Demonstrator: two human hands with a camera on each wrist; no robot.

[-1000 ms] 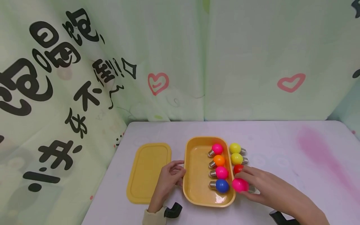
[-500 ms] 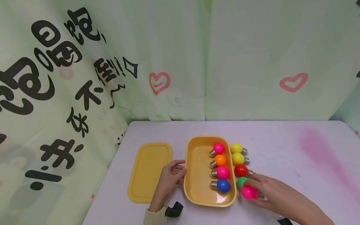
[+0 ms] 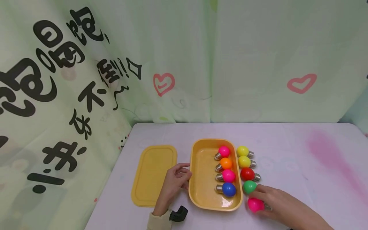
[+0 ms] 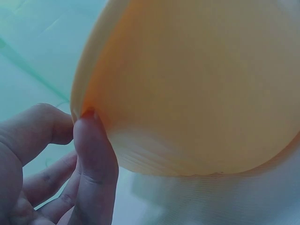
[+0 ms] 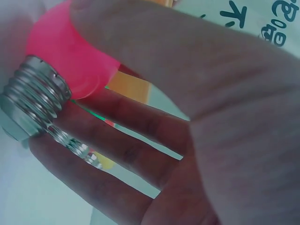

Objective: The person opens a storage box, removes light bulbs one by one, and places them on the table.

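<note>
My right hand (image 3: pixel 277 204) holds a pink light bulb (image 3: pixel 255 204) between thumb and fingers, low at the near end of a row of bulbs right of the box. In the right wrist view the pink bulb's silver screw base (image 5: pixel 35 98) points away from the thumb. Just beyond it lies a green bulb (image 3: pixel 249 187), its base hidden by my fingers. My left hand (image 3: pixel 173 183) pinches the left rim of a yellow plastic box (image 3: pixel 202 179); the left wrist view shows a thumb (image 4: pixel 96 154) against that wall.
Inside the box, along its right side, lie a pink, an orange (image 3: pixel 226 163), another pink and a blue bulb (image 3: pixel 229 189). Outside its right wall are two yellow bulbs (image 3: pixel 244 162) and a red one (image 3: pixel 247 174). A flat yellow lid (image 3: pixel 154 175) lies left.
My right hand has carried the pink bulb from beside the box wall rightward and toward the near edge, uncovering the red and green bulbs. The left hand keeps its place on the rim.
</note>
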